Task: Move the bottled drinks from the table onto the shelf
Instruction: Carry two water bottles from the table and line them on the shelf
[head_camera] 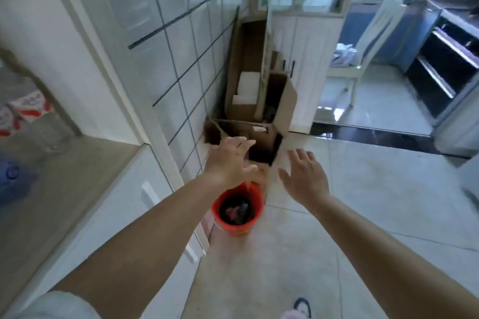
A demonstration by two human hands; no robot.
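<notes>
1. Writing first: nothing legible. A small white label (260,129) sits on the front cardboard box (261,142) at about 12 o'clock from the hands, but it is too blurred to read. Red-and-white printed packaging (26,111) shows at 9 o'clock in the alcove, its marks unreadable too.
2. Left hand (230,160) is out in front, just left of centre, fingers spread and slightly bent, thumb out to the right. It holds nothing and hangs over the orange bucket (237,211), with the boxes behind it.
3. Right hand (303,176) is beside it at 3 o'clock from the left, palm down, fingers straight and fanned, thumb pointing left. Nothing in it, touching nothing.
4. Both bare forearms reach in from 6 o'clock; a pale sleeve (54,304) shows at 7 o'clock.
5. Bottled drinks: none can be made out here, so where they are I cannot tell.
6. The bucket stands on the pale tiled floor (363,215) against the white cabinet (108,215), with something dark inside.
7. Open cardboard boxes are stacked at 12 o'clock in the corner by the tiled wall (181,33), white foam blocks (246,83) in the tall one.
8. At 2 o'clock, a white chair (373,41) stands near a dark shelf unit (445,59).
</notes>
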